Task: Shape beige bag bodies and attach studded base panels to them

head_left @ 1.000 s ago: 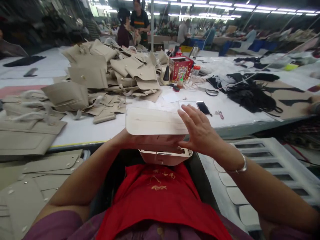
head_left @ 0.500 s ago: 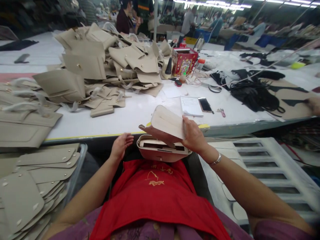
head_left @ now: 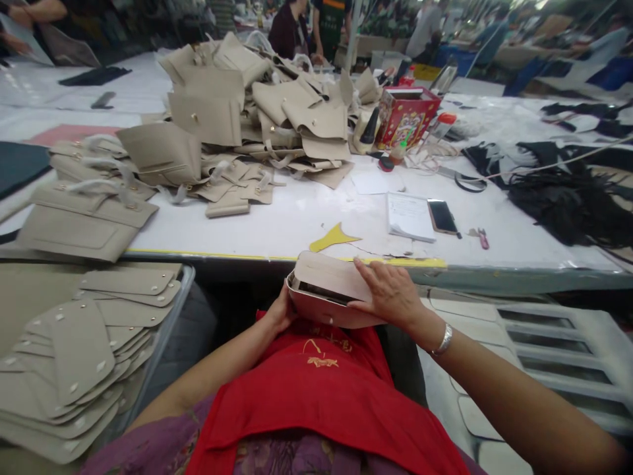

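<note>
A pale beige box-shaped bag [head_left: 329, 300] rests on my lap against the red apron, its rounded flap [head_left: 331, 274] lowered over most of the dark opening. My left hand [head_left: 283, 309] holds the bag's left end, fingers partly hidden behind it. At the right end my right hand [head_left: 388, 290] grips the bag and flap, fingers on top and thumb at the front. A yellow piece [head_left: 335, 237] lies on the white table just beyond the bag.
Beige bags [head_left: 208, 119] are heaped on the white table [head_left: 277, 231]. Flap pieces [head_left: 82, 343] fill a bin at the left. A notepad [head_left: 409, 216], phone [head_left: 442, 216] and red box [head_left: 408, 119] lie ahead; a white slatted stool [head_left: 554, 343] stands right. Other people work behind.
The flap has come down over the bag's opening. My left hand, open and apart before, has moved onto the bag's left end. The camera view has turned left.
</note>
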Demonstrator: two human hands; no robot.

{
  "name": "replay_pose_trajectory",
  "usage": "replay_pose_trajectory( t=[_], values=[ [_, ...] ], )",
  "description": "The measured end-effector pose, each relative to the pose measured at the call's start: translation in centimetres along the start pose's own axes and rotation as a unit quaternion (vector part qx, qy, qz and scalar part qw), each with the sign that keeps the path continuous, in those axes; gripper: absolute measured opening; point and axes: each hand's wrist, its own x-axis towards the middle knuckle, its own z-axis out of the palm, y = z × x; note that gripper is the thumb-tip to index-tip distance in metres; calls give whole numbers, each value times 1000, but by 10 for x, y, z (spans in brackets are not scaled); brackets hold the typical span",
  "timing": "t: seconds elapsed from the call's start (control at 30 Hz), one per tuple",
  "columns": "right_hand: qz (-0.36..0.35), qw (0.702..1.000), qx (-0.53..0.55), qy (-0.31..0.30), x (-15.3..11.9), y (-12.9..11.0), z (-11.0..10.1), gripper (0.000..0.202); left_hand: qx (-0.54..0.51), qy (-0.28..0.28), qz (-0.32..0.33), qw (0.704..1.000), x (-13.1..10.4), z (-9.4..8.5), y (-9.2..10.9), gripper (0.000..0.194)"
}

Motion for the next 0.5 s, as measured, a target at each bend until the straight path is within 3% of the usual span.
replay_pose_trajectory(
  t=[0.17,0.4,0.5],
  values=[
    [-69,997,-22,-32,6,-1,6,64,25,-10,3,1000,-5,-1,2,67],
    [-111,988,-11,-105,2,-3,7,66,36,20,-23,999,-9,10,17,69],
    [-120,980,-12,-155,14,-11,7,66,136,37,59,988,-22,19,39,69]
  ],
)
